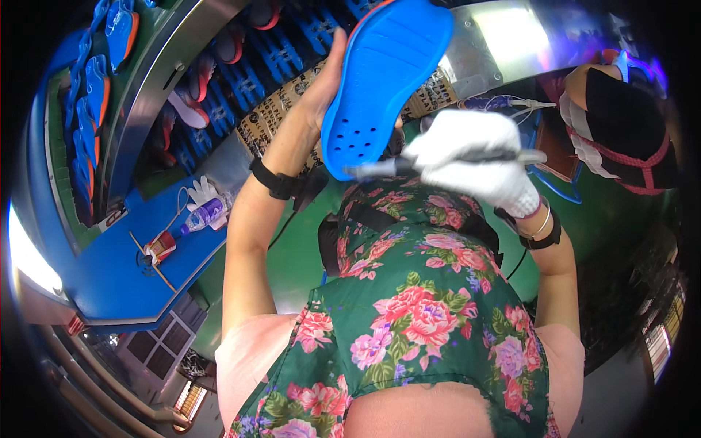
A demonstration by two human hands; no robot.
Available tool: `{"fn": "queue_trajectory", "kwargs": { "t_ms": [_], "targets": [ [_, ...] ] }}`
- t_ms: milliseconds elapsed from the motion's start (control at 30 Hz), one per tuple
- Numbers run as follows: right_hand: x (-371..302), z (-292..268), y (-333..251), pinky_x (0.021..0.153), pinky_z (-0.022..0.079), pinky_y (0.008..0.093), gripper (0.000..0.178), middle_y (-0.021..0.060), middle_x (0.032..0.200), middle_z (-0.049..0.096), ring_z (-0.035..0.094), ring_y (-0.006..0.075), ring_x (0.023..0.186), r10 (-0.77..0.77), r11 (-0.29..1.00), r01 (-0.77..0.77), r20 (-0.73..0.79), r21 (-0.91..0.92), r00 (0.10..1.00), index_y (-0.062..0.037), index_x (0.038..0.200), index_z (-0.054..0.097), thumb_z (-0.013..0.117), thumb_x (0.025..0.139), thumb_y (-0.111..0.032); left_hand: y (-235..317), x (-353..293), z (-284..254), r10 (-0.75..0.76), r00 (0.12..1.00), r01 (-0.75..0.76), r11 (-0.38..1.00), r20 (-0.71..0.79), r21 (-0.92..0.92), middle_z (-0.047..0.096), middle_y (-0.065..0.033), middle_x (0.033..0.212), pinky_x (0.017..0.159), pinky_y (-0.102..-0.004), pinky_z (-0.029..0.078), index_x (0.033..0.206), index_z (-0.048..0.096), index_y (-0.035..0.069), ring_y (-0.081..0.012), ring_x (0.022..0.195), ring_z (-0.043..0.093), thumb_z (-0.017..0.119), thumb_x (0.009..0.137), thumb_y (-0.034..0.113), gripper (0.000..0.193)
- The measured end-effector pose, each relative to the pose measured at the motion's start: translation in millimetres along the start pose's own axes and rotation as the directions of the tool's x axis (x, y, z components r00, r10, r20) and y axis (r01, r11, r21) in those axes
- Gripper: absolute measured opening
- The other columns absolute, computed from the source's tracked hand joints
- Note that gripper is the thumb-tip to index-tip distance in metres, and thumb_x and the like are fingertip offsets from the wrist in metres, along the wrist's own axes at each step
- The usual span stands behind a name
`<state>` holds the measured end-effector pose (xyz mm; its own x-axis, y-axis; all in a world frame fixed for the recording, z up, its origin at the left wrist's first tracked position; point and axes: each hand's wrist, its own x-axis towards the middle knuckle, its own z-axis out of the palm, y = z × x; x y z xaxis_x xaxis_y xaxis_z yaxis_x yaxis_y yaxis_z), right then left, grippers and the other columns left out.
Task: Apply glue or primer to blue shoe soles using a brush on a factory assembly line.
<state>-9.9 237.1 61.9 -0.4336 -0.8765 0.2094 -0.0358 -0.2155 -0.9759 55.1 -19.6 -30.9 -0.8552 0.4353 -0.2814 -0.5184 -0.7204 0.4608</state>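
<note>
My bare left hand [323, 91] grips a bright blue shoe sole [391, 69] along its left edge, with the fingers hidden behind it. The sole stands tilted up before me, its holed end lowest, and a strip of orange-red shows along its upper left edge. In a white glove, my right hand [475, 157] is closed around a slim grey and black hand tool [372, 169]. Its pale tip lies at the sole's lower edge, near the small holes. Motion blurs the tip, so I cannot tell whether it is a brush or whether it touches.
A blue side table [109, 270] at left holds a purple-labelled bottle [204, 214], a white glove [202, 191] and a small red container [162, 247]. Ahead, more soles [201, 77] sit on blue racks behind a metal rail [142, 87]. At right is another person [621, 124].
</note>
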Motion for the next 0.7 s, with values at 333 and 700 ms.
{"fn": "queue_trajectory", "kwargs": {
  "t_ms": [333,700],
  "targets": [
    [25,-21,8,0.085,0.056,0.0282,0.019,0.0105,0.103,0.075,0.071,0.0158,0.094,-0.029,0.975,-0.046,-0.329,-0.218,0.944,0.0028,0.105,0.075,0.072,0.087,0.005,-57,10,28,0.251,0.926,-0.361,0.806,-0.282,-0.47,0.053,-0.0193,0.145,0.104,-0.0532,0.052,0.146,0.044,0.001,-0.0369,0.125,0.059,0.038,0.11,0.037,0.052],
    [2,-11,2,0.08,0.057,0.0299,0.02,0.0107,0.099,0.076,0.073,0.0175,0.09,-0.1,0.944,-0.005,-0.3,-0.33,0.949,-0.0015,0.101,0.077,0.078,0.081,0.001,-75,-18,25,0.252,0.935,-0.355,0.672,-0.249,-0.65,0.049,-0.0259,0.146,0.107,-0.0658,0.046,0.152,0.039,0.005,-0.0472,0.125,0.056,0.047,0.102,0.057,0.072]
  ]
}}
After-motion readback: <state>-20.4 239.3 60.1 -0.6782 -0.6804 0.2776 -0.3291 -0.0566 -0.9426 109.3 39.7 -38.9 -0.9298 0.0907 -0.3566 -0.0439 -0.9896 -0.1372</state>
